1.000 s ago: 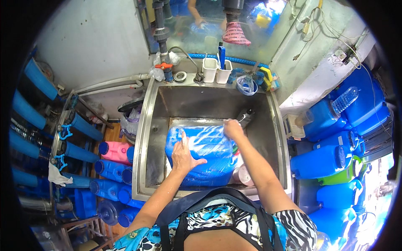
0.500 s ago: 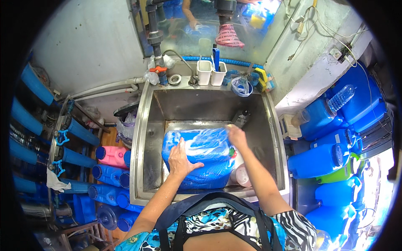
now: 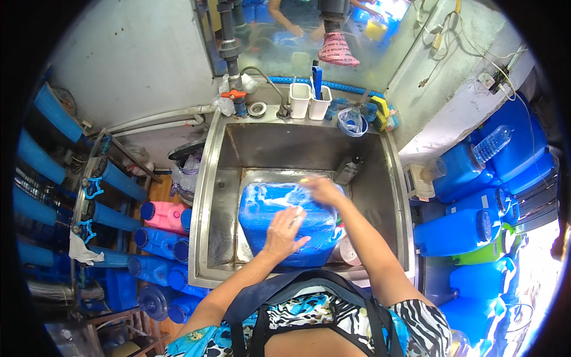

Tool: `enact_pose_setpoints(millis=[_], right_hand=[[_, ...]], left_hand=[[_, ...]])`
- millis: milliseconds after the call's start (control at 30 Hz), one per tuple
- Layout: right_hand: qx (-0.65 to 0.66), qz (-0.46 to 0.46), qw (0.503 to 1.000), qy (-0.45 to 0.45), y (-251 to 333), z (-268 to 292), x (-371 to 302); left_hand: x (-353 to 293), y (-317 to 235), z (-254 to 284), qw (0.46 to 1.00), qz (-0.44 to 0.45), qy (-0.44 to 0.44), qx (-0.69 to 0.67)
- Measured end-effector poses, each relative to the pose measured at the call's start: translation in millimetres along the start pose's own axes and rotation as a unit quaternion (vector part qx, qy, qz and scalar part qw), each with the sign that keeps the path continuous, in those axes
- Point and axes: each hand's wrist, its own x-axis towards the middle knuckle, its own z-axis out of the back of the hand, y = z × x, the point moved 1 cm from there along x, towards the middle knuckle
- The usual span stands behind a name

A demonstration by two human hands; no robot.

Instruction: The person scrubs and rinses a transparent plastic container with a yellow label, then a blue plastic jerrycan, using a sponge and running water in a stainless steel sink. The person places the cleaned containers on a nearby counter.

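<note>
In the head view, my left hand (image 3: 284, 234) rests open on the large, boxy blue plastic container (image 3: 297, 253), fingers extended toward the far edge of the sink and thumb spread to the right, not grasping it. My right hand (image 3: 324, 191) is over the container's far right part, fingers bent and blurred; a small yellow patch (image 3: 304, 180) shows at their tips, but I cannot tell whether I am gripping anything.

The container lies in the stainless-steel sink (image 3: 209, 196), nearer its near edge than its far one. White suds streak its upper surface. Its longer visible side runs left to right, roughly along the sink's far edge; which way its mouth points I cannot tell.

A pale pink round tub (image 3: 350, 252) sits just beside it, toward the near right corner. A grey bottle with a dark cap (image 3: 348, 171) stands near the far right corner.
</note>
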Motion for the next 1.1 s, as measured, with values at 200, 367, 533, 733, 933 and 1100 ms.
enact_pose_setpoints(millis=[200,367,533,733,933,1100], right_hand=[[0.118,0.338,0.902,0.242,114,-77,52],[0.070,0.240,0.967,0.052,106,-58,91],[0.142,0.247,0.911,0.297,89,-68,77],[0.127,0.220,0.964,0.080,73,-33,57],[0.203,0.233,0.927,0.214,84,-52,46],[0.058,0.132,0.985,0.092,86,-42,67]], left_hand=[[-7,-5,-17,0.998,0.038,0.052,-0.015],[-1,-7,-6,0.999,-0.001,0.010,-0.031],[4,-13,-2,0.990,0.091,0.091,-0.049],[0,-15,-5,0.998,0.034,0.004,-0.043],[-5,-18,-9,0.984,0.125,0.119,-0.050],[-4,-15,-9,0.999,0.031,0.001,-0.030]])
